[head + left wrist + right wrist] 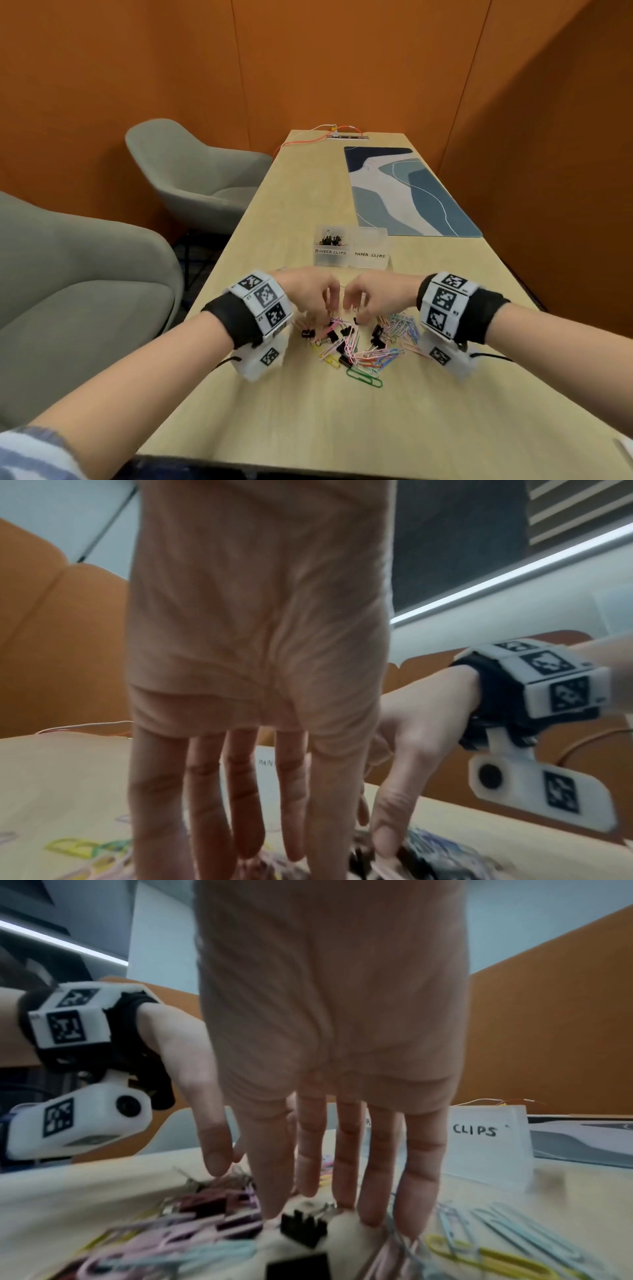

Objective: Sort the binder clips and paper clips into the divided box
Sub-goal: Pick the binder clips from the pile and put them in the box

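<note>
A loose pile of coloured paper clips and black binder clips [363, 346] lies on the wooden table in front of the clear divided box [351, 263]. Its left compartment, labelled BINDER CLIPS, holds several binder clips [329, 238]; the PAPER CLIPS side looks empty. My right hand [356, 305] hovers over the pile's far edge and pinches a black binder clip [303, 1227] by its wire handle. My left hand [327, 308] is right beside it, with its fingers [291, 831] pointing down into the pile. Blur hides whether they hold anything.
A blue patterned desk mat [407, 192] lies beyond the box on the right. At the table's far end sit a power strip [347, 136] and an orange cable. Two grey armchairs [191, 174] stand along the table's left edge. Orange walls enclose the space.
</note>
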A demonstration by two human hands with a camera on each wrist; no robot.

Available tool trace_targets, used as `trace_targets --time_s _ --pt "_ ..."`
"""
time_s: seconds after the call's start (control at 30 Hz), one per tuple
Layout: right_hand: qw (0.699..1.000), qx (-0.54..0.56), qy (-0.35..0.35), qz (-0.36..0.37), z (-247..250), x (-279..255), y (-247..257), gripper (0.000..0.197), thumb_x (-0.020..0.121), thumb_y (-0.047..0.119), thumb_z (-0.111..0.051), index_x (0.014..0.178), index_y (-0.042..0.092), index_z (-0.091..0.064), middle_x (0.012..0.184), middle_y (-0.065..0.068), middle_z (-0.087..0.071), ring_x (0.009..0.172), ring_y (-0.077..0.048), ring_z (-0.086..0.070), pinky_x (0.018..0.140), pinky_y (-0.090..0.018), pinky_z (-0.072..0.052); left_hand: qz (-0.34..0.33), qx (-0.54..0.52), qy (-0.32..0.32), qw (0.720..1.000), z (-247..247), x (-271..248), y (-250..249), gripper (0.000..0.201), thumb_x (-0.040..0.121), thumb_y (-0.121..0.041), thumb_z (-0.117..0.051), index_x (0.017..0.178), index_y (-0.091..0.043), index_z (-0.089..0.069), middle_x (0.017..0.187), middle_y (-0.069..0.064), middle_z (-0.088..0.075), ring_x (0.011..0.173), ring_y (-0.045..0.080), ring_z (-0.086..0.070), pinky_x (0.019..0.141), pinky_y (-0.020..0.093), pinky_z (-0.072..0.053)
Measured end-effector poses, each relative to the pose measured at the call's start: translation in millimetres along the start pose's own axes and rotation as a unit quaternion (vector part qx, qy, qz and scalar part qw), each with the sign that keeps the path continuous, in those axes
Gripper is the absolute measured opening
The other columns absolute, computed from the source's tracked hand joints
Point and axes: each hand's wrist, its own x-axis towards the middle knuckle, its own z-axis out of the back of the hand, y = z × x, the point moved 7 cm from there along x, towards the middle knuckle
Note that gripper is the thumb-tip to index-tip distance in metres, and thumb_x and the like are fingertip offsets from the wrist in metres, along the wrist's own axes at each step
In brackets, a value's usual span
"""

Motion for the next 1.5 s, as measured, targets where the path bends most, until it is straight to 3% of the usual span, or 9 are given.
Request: trace_targets --time_s 0.23,0.37,0.5,0.67,0.87,1.07,1.2,1.3,1.5 --pt "0.996 -0.051 -0.071 0.007 -8.5 0.6 4.7 0.02 0.078 0.011 -0.061 0.097 0.008 -0.067 0.082 0.0 -0.058 0.083 -0.02 -0.054 0.061 -0.022 -0.034 -0.01 0.075 -0.06 0.995 -11.7 0.1 -8.2 0.032 0.069 -0.009 -0.073 0.1 -0.014 -0.065 0.095 0.004 -0.067 0.083 0.021 -0.059 0.073 0.029 -0.05" --pt "0.997 -0.003 -0.079 0.008 -5.1 1.3 -0.1 0.015 0.08 0.013 -0.062 0.094 0.008 -0.065 0.096 -0.009 -0.067 0.08 -0.017 -0.052 0.069 -0.024 -0.039 -0.02 0.087 -0.082 0.993 -4.9 -3.1 -8.6 0.025 0.079 -0.014 -0.067 0.104 -0.012 -0.065 0.104 0.007 -0.068 0.096 0.024 -0.061 0.075 0.027 -0.045" --pt "0.997 0.015 -0.079 -0.002 -0.4 -3.1 -5.4 0.015 0.083 0.018 -0.062 0.095 0.011 -0.061 0.096 -0.001 -0.054 0.085 -0.016 -0.051 0.08 -0.03 -0.047 -0.013 0.087 -0.095 0.992 3.5 -6.3 -3.1 0.019 0.085 -0.018 -0.06 0.102 -0.012 -0.066 0.104 0.007 -0.068 0.094 0.024 -0.06 0.077 0.029 -0.045" --pt "0.995 0.069 -0.073 -0.004 10.1 -20.2 -6.6 0.005 0.084 0.014 -0.054 0.089 0.015 -0.055 0.086 -0.001 -0.057 0.073 -0.016 -0.052 0.065 -0.024 -0.044 -0.02 0.094 -0.125 0.987 11.9 -12.4 -1.4 0.015 0.085 -0.014 -0.058 0.096 -0.01 -0.066 0.101 0.007 -0.07 0.085 0.021 -0.056 0.077 0.03 -0.045" --pt "0.999 -0.003 0.042 -0.006 -18.0 -40.4 -13.7 0.029 0.091 0.011 -0.041 0.117 0.012 -0.053 0.108 -0.009 -0.053 0.1 -0.025 -0.051 0.093 -0.037 -0.043 -0.042 0.085 -0.164 0.982 16.5 -17.7 -8.5 0.022 0.085 -0.009 -0.052 0.099 -0.012 -0.068 0.102 0.006 -0.069 0.096 0.022 -0.062 0.083 0.03 -0.049" --pt "0.998 -0.064 -0.013 0.027 -25.6 -41.5 -10.1 0.023 0.085 0.017 -0.059 0.108 0.016 -0.06 0.094 0.0 -0.041 0.088 -0.017 -0.043 0.082 -0.032 -0.041 -0.027 0.023 -0.165 0.986 14.1 -18.3 -3.5 0.021 0.089 -0.011 -0.055 0.105 -0.012 -0.068 0.101 0.005 -0.066 0.081 0.013 -0.055 0.079 0.025 -0.046" --pt "0.998 -0.064 -0.02 0.019 -26.3 -36.1 -11.8 0.018 0.086 0.015 -0.055 0.103 0.01 -0.056 0.099 -0.004 -0.046 0.088 -0.018 -0.045 0.081 -0.03 -0.041 0.0 0.016 -0.187 0.982 15.5 -21.2 7.2 0.027 0.091 -0.009 -0.045 0.106 -0.013 -0.067 0.111 0.005 -0.067 0.104 0.021 -0.06 0.083 0.027 -0.043" --pt "0.999 -0.041 -0.02 0.011 -21.5 -34.4 -16.0 0.015 0.087 0.014 -0.054 0.101 0.007 -0.054 0.093 0.0 -0.044 0.085 -0.018 -0.045 0.081 -0.031 -0.043 0.02 0.047 -0.185 0.981 9.0 -23.0 14.2 0.015 0.089 -0.018 -0.054 0.1 -0.014 -0.063 0.103 0.005 -0.065 0.095 0.021 -0.057 0.077 0.027 -0.042" --pt "0.998 0.047 -0.048 -0.017 -11.2 -31.6 -29.0 0.016 0.086 0.018 -0.062 0.082 0.018 -0.046 0.077 0.009 -0.046 0.079 -0.017 -0.047 0.062 -0.023 -0.038 -0.045 0.042 -0.185 0.981 -6.8 -14.8 -7.9 0.024 0.081 -0.031 -0.07 0.097 -0.015 -0.062 0.096 0.004 -0.062 0.091 0.019 -0.057 0.08 0.033 -0.048"
